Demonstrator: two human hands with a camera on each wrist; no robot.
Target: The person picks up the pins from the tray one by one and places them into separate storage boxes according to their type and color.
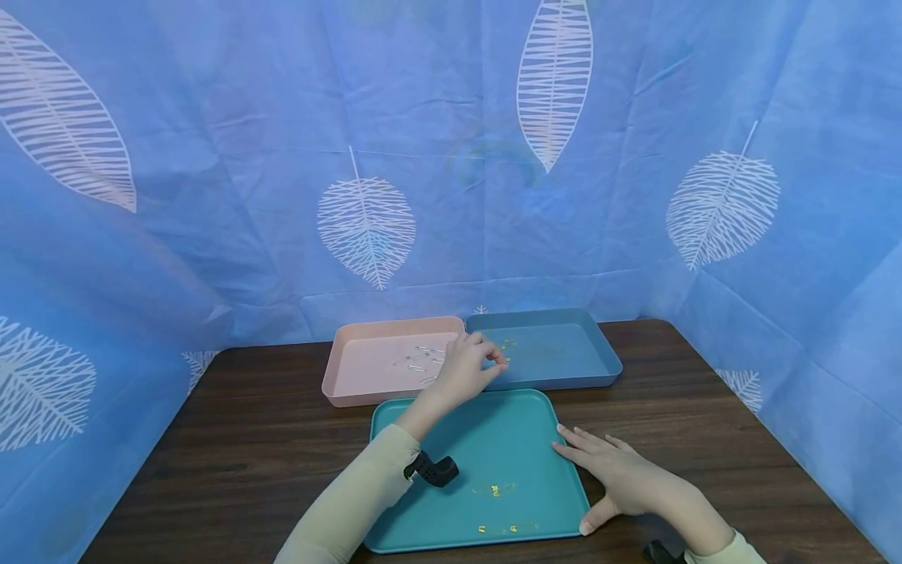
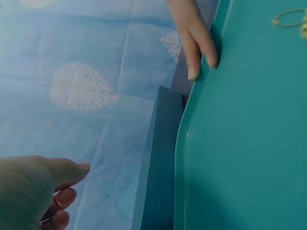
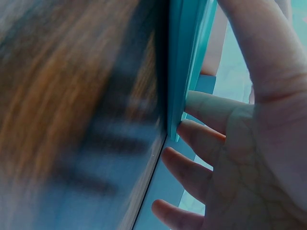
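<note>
My left hand (image 1: 468, 364) is above the place where the pink and blue trays meet, thumb and fingers curled together. In the left wrist view a thin silvery bit of a safety pin (image 2: 45, 220) shows at its fingers; the rest is hidden. The right hand (image 1: 627, 474) has its fingers spread, fingertips against the right rim of the teal tray (image 1: 507, 439). Gold safety pins lie in that tray, one near its middle (image 1: 496, 490) and others by the near edge. Several silver safety pins (image 1: 417, 368) lie in the pink tray (image 1: 359, 372).
The blue tray (image 1: 564, 352), with a few gold pins (image 1: 506, 345) at its left, stands right of the pink one, behind the teal tray. All three are on a dark wooden table (image 1: 247, 439). A blue leaf-patterned cloth (image 1: 451, 219) hangs behind and at the sides.
</note>
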